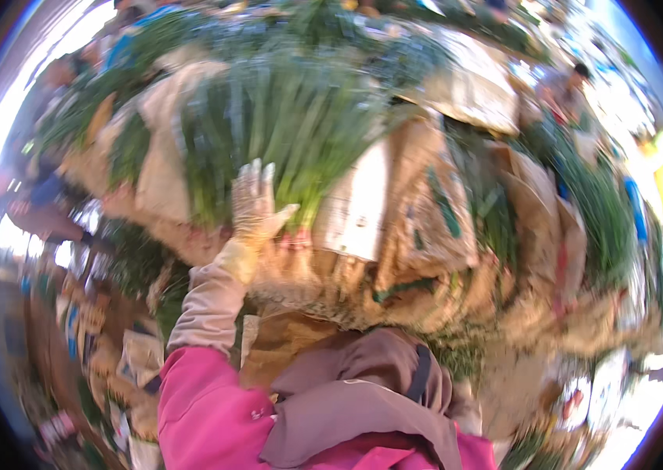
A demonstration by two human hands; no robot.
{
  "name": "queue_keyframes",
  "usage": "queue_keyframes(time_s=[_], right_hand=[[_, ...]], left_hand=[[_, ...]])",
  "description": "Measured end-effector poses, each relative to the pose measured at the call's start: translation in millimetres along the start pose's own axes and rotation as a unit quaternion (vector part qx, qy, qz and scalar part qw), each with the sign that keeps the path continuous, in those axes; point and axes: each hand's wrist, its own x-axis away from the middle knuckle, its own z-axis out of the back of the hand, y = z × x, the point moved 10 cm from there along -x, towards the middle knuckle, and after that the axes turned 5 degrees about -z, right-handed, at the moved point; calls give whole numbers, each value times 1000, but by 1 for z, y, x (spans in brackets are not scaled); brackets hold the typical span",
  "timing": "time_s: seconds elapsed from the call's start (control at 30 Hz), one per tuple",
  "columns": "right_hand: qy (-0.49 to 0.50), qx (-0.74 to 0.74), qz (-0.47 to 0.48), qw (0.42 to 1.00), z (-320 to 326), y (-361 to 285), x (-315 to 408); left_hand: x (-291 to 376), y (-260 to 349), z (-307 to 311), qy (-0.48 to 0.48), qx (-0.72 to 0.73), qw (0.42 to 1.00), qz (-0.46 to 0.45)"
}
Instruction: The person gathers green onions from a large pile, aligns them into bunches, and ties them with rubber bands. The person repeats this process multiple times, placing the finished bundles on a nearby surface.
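Observation:
My left hand (256, 205), in a pale, dirty work glove, reaches forward with its fingers apart. It lies over or just above the lower stalks of a large fan of green onions (284, 129); whether it touches them is blurred. Their reddish root ends show near my wrist, on brown sacking (296, 270). Just right of the onions lies a whitish board or sheet (361, 200), and beyond it a clear plastic-wrapped piece of sacking (431, 205). My right hand is out of view; only a bit of light sleeve (464, 408) shows low at my right side.
More green onions (590, 200) and folded burlap sacks (534, 205) fill the right side. A person (566, 97) bends over greens at the upper right. Blurred people (43, 200) are at the far left. Sacks and packaging (140, 355) lie on the lower left.

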Motion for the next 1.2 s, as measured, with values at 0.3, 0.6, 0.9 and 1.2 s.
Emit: queue_keyframes(time_s=[0.3,0.6,0.9,1.2], right_hand=[[263,-175,250,915,157,-207,-30],[328,98,231,911,170,-346,-104],[73,1,175,982,189,-324,-99],[-113,-627,171,751,215,-216,-102]], left_hand=[[6,-20,-41,-80,-21,997,-1],[71,142,-6,-48,217,973,61],[154,238,-26,-93,296,946,92],[185,258,-71,-127,397,894,163]])
